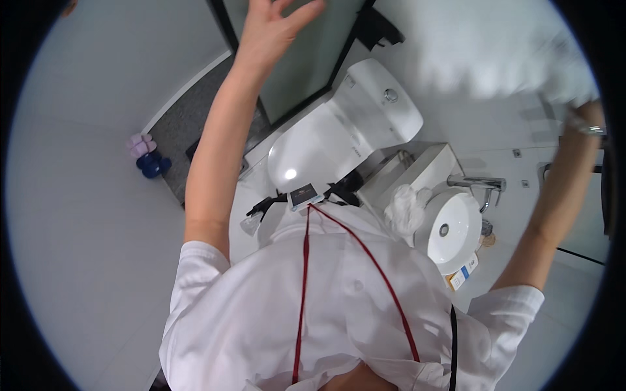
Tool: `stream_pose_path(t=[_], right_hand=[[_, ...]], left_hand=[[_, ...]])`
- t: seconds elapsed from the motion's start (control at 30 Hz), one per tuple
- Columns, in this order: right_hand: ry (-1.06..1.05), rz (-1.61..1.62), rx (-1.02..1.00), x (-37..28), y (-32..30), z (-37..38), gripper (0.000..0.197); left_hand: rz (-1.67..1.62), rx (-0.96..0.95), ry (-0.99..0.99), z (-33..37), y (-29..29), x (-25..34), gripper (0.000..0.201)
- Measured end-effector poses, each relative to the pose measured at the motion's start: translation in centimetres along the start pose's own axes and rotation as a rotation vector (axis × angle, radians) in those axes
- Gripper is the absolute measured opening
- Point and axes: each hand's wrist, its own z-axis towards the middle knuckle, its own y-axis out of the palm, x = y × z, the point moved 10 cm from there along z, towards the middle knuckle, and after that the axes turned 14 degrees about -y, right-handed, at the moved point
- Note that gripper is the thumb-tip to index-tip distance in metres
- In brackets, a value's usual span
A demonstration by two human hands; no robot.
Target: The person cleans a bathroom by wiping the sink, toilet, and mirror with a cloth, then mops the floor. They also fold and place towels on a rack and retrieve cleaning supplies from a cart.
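My left hand [279, 25] is raised at the top, its fingers spread and partly cut off by the picture's edge, with nothing seen in it. At the upper right, my right arm reaches up to a large white towel [486, 49], which is smeared by motion. My right hand [589, 112] is at the towel's lower right corner, a bracelet at its wrist. The fingers are mostly hidden behind the towel, which hangs in the air from that hand, high above the toilet and the basin.
A white toilet [313, 153] with its lid down stands ahead, beside a frosted glass panel [303, 58]. To the right are a round basin [456, 228], a chrome tap [476, 183] and a crumpled white cloth [405, 210]. Purple slippers [141, 145] and blue slippers [153, 165] lie at the left.
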Motion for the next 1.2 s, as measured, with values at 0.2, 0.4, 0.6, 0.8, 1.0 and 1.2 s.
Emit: stream_pose_path(t=[0.2, 0.4, 0.6, 0.8, 1.0, 1.2], right_hand=[[0.559, 0.665, 0.119, 5.3, 24.5, -19.9, 0.023], [1.424, 1.094, 0.256, 4.8, 35.7, -39.3, 0.047], [1.537, 1.569, 0.767, 13.1, 40.7, -46.6, 0.048], [1.763, 0.911, 0.454, 25.9, 50.0, -61.2, 0.067], [1.410, 0.317, -0.078, 29.9, 55.9, -65.5, 0.063], [1.370, 0.252, 0.129, 32.5, 57.0, -62.7, 0.070]], left_hand=[[0.157, 0.033, -0.406, -7.8, -3.0, -16.2, 0.059], [0.362, -0.071, -1.081, -25.1, -7.7, -37.1, 0.055], [0.480, -0.250, -1.195, -28.3, -11.2, -49.4, 0.053], [1.044, -0.342, -1.274, -27.6, -13.2, -60.8, 0.074], [0.961, -0.068, -1.245, -31.0, -14.1, -64.7, 0.082], [1.047, -0.199, -1.199, -27.9, -11.8, -64.7, 0.101]])
